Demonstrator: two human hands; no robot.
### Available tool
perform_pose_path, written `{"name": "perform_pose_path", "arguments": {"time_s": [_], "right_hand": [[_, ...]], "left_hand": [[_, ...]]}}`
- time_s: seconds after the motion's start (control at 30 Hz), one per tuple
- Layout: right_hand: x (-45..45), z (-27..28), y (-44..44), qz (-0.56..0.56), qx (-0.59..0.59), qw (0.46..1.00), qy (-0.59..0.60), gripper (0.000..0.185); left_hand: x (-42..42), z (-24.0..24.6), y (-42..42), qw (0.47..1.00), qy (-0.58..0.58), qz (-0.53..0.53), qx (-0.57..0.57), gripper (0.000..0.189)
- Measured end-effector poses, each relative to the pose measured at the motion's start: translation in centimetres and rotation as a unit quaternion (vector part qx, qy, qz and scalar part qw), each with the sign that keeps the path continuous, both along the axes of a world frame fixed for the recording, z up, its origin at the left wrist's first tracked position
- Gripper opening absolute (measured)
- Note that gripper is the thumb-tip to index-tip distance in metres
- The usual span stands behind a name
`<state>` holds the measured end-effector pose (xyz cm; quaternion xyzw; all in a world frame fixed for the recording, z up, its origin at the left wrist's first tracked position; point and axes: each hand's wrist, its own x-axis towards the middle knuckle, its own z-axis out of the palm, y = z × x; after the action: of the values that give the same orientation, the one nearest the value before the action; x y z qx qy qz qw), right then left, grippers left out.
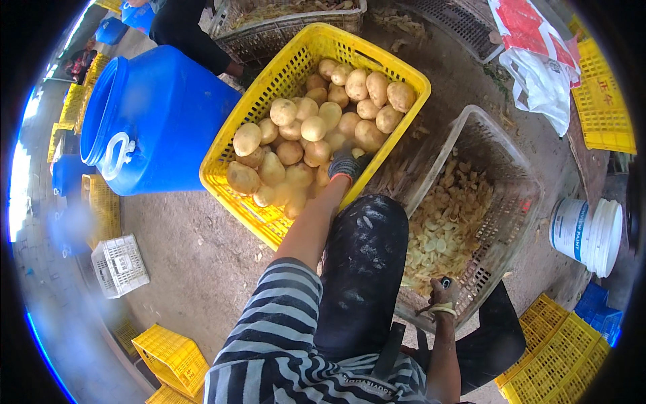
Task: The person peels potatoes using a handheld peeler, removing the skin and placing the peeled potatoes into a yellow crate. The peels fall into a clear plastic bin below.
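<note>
My left hand [345,164], in a dark grey knit glove, reaches among potatoes [313,129] in a yellow plastic crate [229,214]; its fingers are partly hidden, so I cannot tell whether it grips one. The potatoes have pale to light brown skins. Bare, with a pale band at the wrist, my right hand [444,294] is closed around a small dark-handled tool [445,283], its kind hard to tell. That hand is over the near end of a grey plastic crate [530,177], which holds peelings and pale slices [439,242].
A blue plastic drum [171,121] lies left of the potato crate. Another person's leg [189,38] shows beyond it. White paint buckets [580,232] stand at the right, below a red and white bag [540,60]. Yellow crates [171,358] sit at the lower left, others at the lower right.
</note>
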<state>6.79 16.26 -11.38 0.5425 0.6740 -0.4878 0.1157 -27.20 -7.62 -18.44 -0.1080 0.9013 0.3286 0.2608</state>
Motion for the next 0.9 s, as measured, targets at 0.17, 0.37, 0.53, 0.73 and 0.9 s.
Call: {"name": "perform_pose_path", "arguments": {"time_s": [0.17,0.37,0.53,0.73,0.9], "right_hand": [[0.0,-0.2,0.2,-0.025,-0.005,1.000,0.007,0.019],[-1.8,0.9,0.8,-0.037,0.010,0.998,0.039,0.023],[-3.2,2.5,2.1,-0.068,-0.009,0.987,0.146,0.016],[-4.4,9.5,2.4,-0.116,0.001,0.962,0.249,0.019],[-4.9,17.5,-0.3,-0.147,-0.036,0.911,0.384,0.021]], "left_hand": [[0.9,-5.0,-3.2,0.985,0.090,0.049,0.136,0.061],[2.2,10.4,-4.8,0.720,-0.127,0.321,0.602,0.051],[5.6,21.0,-4.7,0.665,-0.116,0.243,0.697,0.067],[10.7,25.1,0.3,0.560,-0.175,0.217,0.780,0.053],[14.9,23.4,3.6,0.686,-0.106,0.176,0.698,0.047]]}}
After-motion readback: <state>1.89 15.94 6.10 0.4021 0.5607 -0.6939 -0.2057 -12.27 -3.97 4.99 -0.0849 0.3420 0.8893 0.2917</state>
